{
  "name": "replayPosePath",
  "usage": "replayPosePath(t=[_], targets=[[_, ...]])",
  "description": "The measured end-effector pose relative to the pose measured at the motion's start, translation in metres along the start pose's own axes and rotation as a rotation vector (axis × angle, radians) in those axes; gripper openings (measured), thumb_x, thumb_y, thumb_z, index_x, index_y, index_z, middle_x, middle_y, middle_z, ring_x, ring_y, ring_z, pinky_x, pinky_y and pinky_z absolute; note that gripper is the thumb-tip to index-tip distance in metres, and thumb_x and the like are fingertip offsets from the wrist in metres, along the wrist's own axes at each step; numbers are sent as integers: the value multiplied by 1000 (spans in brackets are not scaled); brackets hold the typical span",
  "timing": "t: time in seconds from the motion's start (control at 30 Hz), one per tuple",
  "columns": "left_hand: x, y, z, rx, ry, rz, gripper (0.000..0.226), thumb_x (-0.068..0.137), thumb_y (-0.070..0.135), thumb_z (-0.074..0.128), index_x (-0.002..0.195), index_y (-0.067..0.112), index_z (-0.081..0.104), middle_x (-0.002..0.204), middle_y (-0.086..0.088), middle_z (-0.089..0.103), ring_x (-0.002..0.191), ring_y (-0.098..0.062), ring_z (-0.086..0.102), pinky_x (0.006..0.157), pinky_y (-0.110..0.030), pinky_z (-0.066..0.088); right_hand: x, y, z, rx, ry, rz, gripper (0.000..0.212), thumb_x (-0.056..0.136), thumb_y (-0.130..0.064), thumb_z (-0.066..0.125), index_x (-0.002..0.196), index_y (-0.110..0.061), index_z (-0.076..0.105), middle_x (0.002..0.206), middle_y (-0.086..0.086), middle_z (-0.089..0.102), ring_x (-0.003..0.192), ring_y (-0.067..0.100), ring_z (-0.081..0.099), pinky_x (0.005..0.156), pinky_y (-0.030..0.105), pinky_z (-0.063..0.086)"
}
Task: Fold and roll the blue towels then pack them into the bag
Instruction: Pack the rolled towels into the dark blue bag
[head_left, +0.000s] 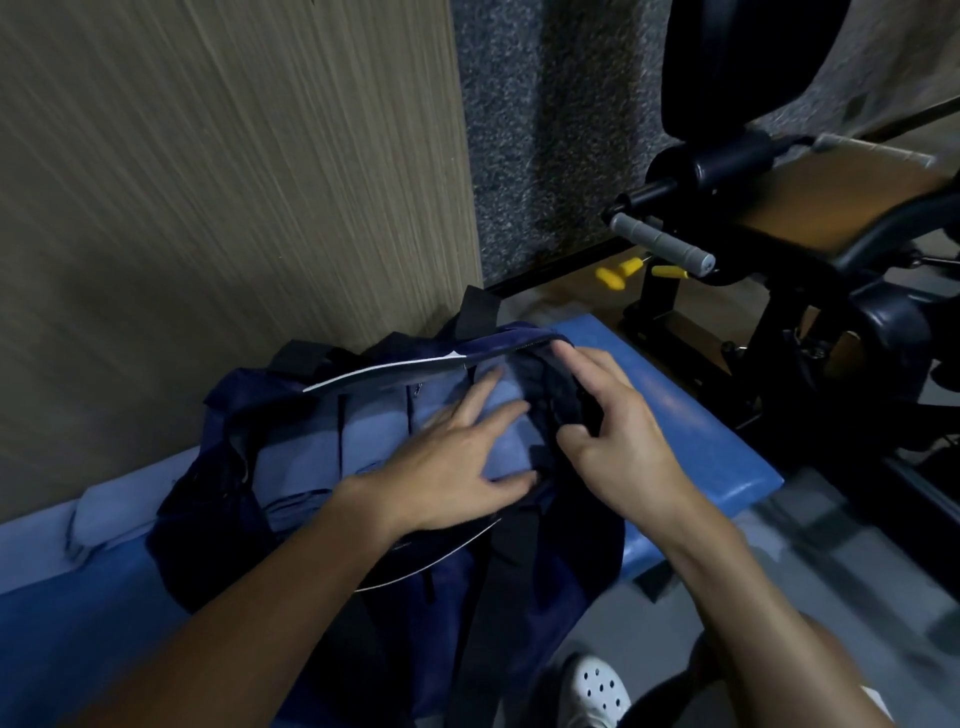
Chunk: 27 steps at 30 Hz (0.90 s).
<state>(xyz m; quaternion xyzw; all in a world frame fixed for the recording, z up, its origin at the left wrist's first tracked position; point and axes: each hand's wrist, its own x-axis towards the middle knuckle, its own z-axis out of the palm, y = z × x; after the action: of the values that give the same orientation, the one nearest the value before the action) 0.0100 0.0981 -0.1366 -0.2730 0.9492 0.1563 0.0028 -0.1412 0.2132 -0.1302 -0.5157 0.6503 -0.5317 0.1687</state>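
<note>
A dark navy bag (208, 519) lies open on a blue padded bench (701, 421). Rolled light blue towels (311, 447) lie side by side inside it. My left hand (457, 462) presses flat, fingers spread, on the rightmost towel in the bag. My right hand (613, 415) pinches the dark edge of the bag's right end between thumb and fingers, index finger stretched out. One more light blue towel (98, 514) lies on the bench to the left of the bag.
A wood-grain wall panel (208, 182) stands right behind the bench. Black gym equipment with a grey handle (660, 244) and a brown pad (831, 192) stands to the right. My white shoe (597, 691) is on the grey floor below.
</note>
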Motion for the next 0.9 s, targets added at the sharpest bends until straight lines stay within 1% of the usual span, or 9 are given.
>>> replayPosePath(t=[0.1,0.27,0.37,0.53,0.6,0.67,0.77,0.83,0.9], targets=[[2,0,-7,93,-40,-17,88,79,63,50,152,33,13,159,14,-22,150,-20,6,118,-42,26,0,-6,4,27,-3,-46,77,72,15,49,144,-13,42,139,-6,42,134,5,36,110,16,28],[4,8,0,135,165,-5,76,86,48,56,150,20,25,162,4,-4,147,-24,15,113,-43,33,3,-14,7,83,44,-92,78,67,11,46,141,-11,45,137,-3,45,132,1,39,108,11,28],[4,8,6,64,170,-104,77,89,54,51,152,21,20,163,5,-6,149,-20,9,116,-41,29,3,-20,8,101,28,-109,77,66,13,46,139,-11,48,135,-4,46,130,0,40,106,11,29],[11,5,0,266,19,-137,91,84,65,41,155,23,5,164,-2,-10,150,-20,-5,122,-40,0,5,-9,7,58,59,-51,74,68,-1,47,140,-17,48,136,-7,46,133,6,38,110,22,31],[11,3,-2,104,51,-154,92,77,76,25,155,31,9,164,5,-4,150,-16,-2,122,-35,-1,5,-3,6,26,86,-28,71,68,-8,49,139,-19,48,136,-6,45,133,12,38,112,30,32],[11,-1,-3,9,62,-156,82,84,75,25,155,36,12,164,8,-2,150,-14,-1,122,-32,-2,5,-1,6,6,100,-18,69,69,-12,50,138,-20,49,135,-5,46,132,16,38,111,32,33],[11,-4,-2,95,25,-137,76,94,60,39,155,34,3,164,5,-6,150,-15,-3,122,-34,-3,4,-1,7,-8,95,-15,68,70,-12,50,138,-21,49,134,-6,46,130,17,40,109,26,32],[12,-9,0,164,0,-154,82,92,62,39,155,34,-6,164,2,-7,150,-18,-2,122,-36,-1,2,-1,6,-25,89,-21,70,69,-12,49,137,-22,49,133,-8,46,128,16,39,108,20,30],[13,-12,1,201,-34,-179,83,92,66,33,154,33,-11,164,1,-7,151,-19,-2,122,-36,-1,0,1,6,-52,89,-21,70,68,-12,49,137,-25,49,131,-12,45,128,15,38,110,28,30]])
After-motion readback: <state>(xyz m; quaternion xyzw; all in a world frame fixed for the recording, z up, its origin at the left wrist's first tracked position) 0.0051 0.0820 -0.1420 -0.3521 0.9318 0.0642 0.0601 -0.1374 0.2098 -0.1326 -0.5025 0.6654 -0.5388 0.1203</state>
